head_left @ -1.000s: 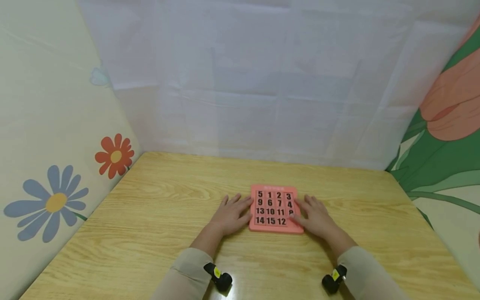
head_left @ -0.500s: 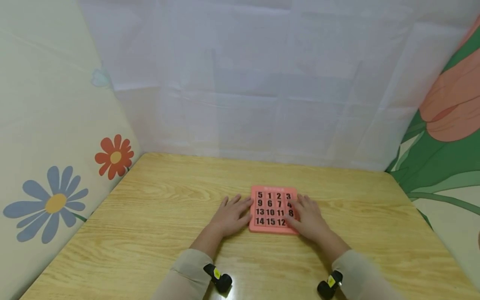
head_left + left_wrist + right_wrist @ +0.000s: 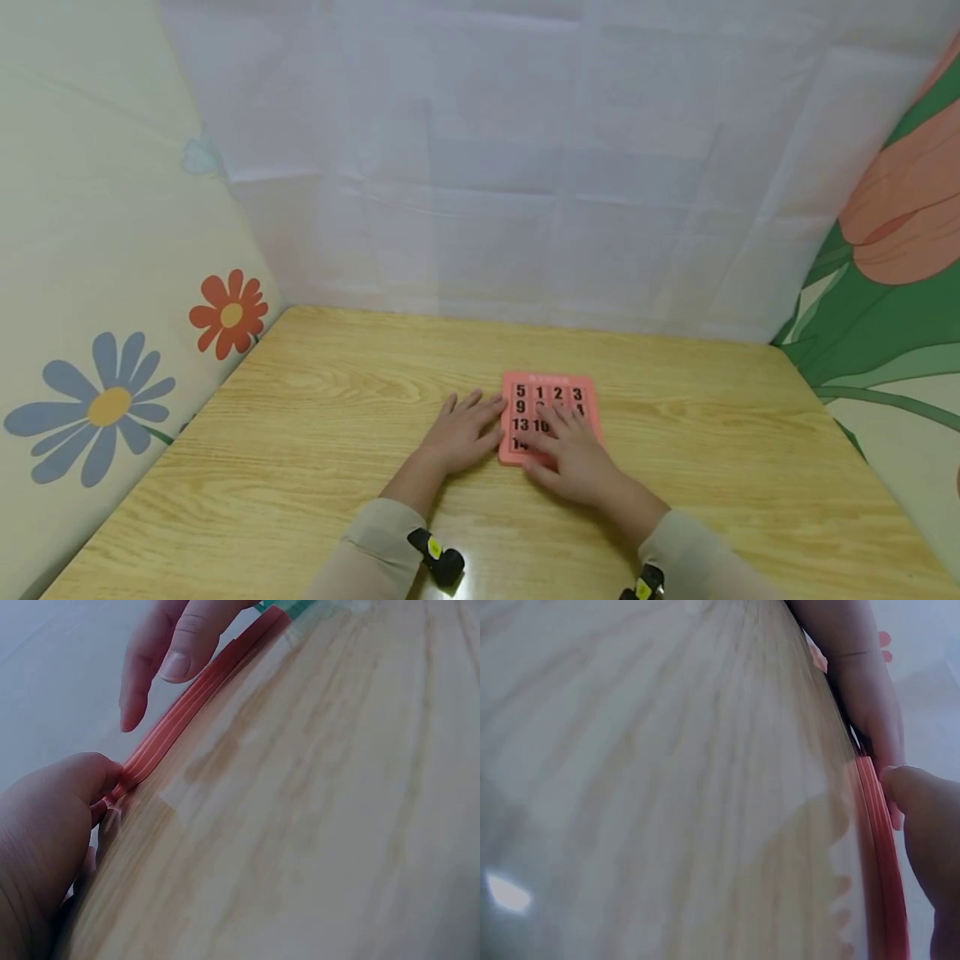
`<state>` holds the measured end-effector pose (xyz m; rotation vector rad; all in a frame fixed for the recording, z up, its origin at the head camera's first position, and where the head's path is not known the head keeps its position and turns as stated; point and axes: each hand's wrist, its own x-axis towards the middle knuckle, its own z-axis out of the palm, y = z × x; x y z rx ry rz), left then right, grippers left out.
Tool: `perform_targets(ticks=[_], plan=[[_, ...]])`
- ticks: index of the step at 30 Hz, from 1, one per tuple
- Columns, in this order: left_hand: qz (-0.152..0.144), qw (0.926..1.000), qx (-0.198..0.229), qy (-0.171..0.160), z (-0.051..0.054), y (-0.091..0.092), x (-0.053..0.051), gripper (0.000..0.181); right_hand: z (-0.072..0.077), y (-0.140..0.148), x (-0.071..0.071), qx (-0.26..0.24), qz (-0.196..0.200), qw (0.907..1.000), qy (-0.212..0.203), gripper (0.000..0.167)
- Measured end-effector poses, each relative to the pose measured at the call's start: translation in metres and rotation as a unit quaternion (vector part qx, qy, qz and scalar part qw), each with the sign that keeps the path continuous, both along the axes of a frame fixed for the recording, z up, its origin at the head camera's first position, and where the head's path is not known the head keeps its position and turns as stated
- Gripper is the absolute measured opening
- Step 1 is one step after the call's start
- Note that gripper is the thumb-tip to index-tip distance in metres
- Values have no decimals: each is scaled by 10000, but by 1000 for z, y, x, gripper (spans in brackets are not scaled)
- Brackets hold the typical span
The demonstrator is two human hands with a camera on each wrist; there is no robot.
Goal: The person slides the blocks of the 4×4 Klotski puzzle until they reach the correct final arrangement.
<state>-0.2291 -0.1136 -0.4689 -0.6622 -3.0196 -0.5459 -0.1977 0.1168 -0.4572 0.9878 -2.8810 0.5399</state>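
A pink number slide puzzle (image 3: 540, 393) lies flat on the wooden table, its top row reading 5, 1, 2, 3. Along its left edge rests my left hand (image 3: 459, 433), fingers spread, with index finger and thumb touching the frame. The left wrist view has that thumb (image 3: 97, 772) against a corner of the puzzle's pink side (image 3: 187, 705). Over the lower right tiles my right hand (image 3: 577, 462) reaches with fairly straight fingers, hiding several numbers. In the right wrist view its thumb (image 3: 915, 787) is above the frame's near edge; fingertip contact with tiles cannot be made out.
The wood-grain table (image 3: 337, 375) meets a white cloth backdrop (image 3: 487, 167) behind. Flower-printed sheets stand on the left (image 3: 112, 250) and right (image 3: 900, 333). A small black wrist camera (image 3: 442, 562) sits on the left sleeve.
My right hand has slid left from the puzzle's right edge to over its lower middle, covering more tiles. The left hand and the puzzle stay where they were.
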Motion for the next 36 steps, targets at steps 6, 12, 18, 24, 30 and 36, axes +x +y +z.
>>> perform_targets(ticks=[6, 12, 18, 24, 30, 36], plan=[[-29, 10000, -2, 23, 0, 0, 0, 55, -1, -7, 3, 115, 132, 9996, -230, 46], [-27, 10000, 18, 19, -1, 0, 0, 55, -2, -7, 4, 188, 113, 9995, -225, 45], [-28, 10000, 9, -5, 0, 0, 1, 55, -3, 2, 4, 83, 49, 9997, -231, 43], [-23, 10000, 12, -29, 0, 0, 0, 56, -4, 15, 5, 69, -33, 9998, -181, 42], [25, 10000, -21, -69, 2, -1, 1, 56, -3, 20, 6, 28, -93, 9995, -305, 42], [-24, 10000, 28, -18, 2, -1, 2, 55, -1, 15, 0, -107, -296, 9992, -241, 47]])
